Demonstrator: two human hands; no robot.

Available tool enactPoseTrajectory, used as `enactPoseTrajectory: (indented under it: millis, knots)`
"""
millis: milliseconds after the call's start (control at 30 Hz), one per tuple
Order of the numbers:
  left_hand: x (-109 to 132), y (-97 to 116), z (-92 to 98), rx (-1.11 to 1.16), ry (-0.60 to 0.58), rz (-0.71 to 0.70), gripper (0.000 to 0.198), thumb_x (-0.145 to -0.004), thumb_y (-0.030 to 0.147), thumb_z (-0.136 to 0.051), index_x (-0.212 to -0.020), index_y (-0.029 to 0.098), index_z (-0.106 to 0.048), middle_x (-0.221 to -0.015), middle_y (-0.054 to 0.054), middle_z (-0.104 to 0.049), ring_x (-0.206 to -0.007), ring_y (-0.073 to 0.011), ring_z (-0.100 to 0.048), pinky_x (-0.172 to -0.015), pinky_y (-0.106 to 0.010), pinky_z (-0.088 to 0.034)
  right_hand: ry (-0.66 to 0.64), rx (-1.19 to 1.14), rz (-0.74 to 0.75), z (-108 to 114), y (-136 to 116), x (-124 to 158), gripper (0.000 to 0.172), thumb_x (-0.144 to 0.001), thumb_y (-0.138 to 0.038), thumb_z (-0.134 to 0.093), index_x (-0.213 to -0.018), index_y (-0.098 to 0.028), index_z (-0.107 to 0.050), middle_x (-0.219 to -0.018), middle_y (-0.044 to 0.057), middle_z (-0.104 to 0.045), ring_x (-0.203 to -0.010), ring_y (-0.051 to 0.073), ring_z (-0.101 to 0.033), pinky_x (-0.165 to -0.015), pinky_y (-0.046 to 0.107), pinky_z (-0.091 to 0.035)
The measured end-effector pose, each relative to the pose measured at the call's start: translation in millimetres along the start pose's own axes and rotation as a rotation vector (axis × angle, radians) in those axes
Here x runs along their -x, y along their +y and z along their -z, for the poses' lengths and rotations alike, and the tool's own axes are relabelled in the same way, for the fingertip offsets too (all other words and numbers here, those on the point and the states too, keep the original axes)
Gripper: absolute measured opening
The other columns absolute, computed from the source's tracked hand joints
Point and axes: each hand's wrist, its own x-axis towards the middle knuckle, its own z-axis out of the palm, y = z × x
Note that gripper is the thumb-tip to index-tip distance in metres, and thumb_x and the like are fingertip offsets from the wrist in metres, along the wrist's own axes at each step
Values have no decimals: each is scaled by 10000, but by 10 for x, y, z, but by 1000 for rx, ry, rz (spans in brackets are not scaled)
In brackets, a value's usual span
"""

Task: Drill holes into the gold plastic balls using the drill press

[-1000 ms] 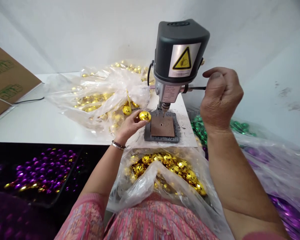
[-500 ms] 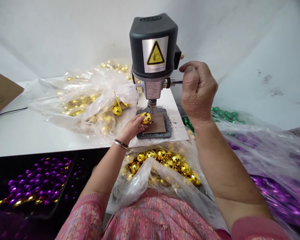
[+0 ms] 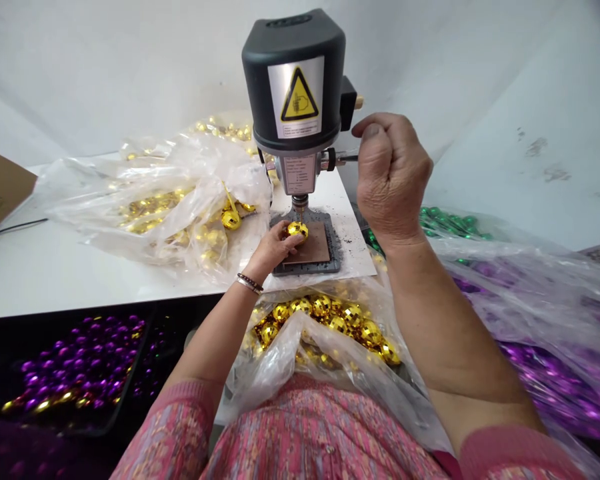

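Note:
A small black bench drill (image 3: 294, 80) stands on the white table (image 3: 55, 267), with a brown pad on its grey base (image 3: 317, 248). My left hand (image 3: 273, 247) pinches a faceted gold ball (image 3: 297, 230) and holds it on the base right under the drill bit. My right hand (image 3: 390, 177) is closed in a fist round the drill's feed lever (image 3: 343, 158) at the machine's right side. A clear plastic bag of gold balls (image 3: 330, 323) lies open in my lap below the table edge.
Another clear bag of gold balls (image 3: 175, 207) lies on the table left of the drill. A tray of purple balls (image 3: 75, 363) sits low at the left. Bags of green balls (image 3: 447, 223) and purple balls (image 3: 555, 360) fill the right. A cardboard box (image 3: 0, 190) is at far left.
My left hand has carried the gold ball from beside the base to under the drill bit. The view has shifted, so the drill sits further left and higher. My right hand stays on the lever.

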Motion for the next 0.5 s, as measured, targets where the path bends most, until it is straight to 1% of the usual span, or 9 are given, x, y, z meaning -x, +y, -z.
enactPoseTrajectory:
  millis: [100, 167, 267, 367, 500]
  knots:
    - [14, 5, -18, -123, 17, -59, 480, -865, 279, -701, -1316, 144, -610, -849, -14, -704, -615, -87, -577, -596, -202, -454, 5, 1, 2, -9, 0, -1, 391, -1035, -430, -320, -982, -197, -629, -887, 36, -662, -809, 89, -599, -813, 228, -479]
    - [25, 31, -42, -224, 48, -110, 531, -828, 280, -747, -1327, 139, -633, -934, -36, -737, -754, -126, -638, -719, -224, -505, -3, 5, -16, -9, -5, -4, 383, -1035, -428, -321, -981, -204, -626, -887, 37, -665, -814, 90, -600, -820, 227, -481]
    - [35, 87, -81, -313, 81, -133, 609, -799, 268, -776, -1371, 119, -629, -1058, -60, -755, -937, -175, -675, -880, -254, -518, -19, -5, -37, 3, -18, 0, 364, -1032, -417, -334, -983, -208, -627, -896, 37, -670, -817, 93, -607, -833, 235, -490]
    - [35, 120, -103, -314, 66, -114, 648, -800, 241, -773, -1411, 111, -604, -1098, -65, -762, -983, -185, -685, -923, -266, -519, -31, -21, -32, 27, -20, 31, 350, -1023, -389, -352, -999, -197, -645, -865, 28, -672, -778, 93, -609, -807, 243, -501]
    - [33, 107, -107, -294, 62, -91, 679, -802, 231, -771, -1440, 95, -580, -1152, -88, -762, -1033, -201, -694, -967, -285, -514, -27, 3, -4, 45, 15, 136, 320, -994, -329, -395, -1019, -184, -679, -856, 17, -687, -722, 83, -590, -784, 256, -512]
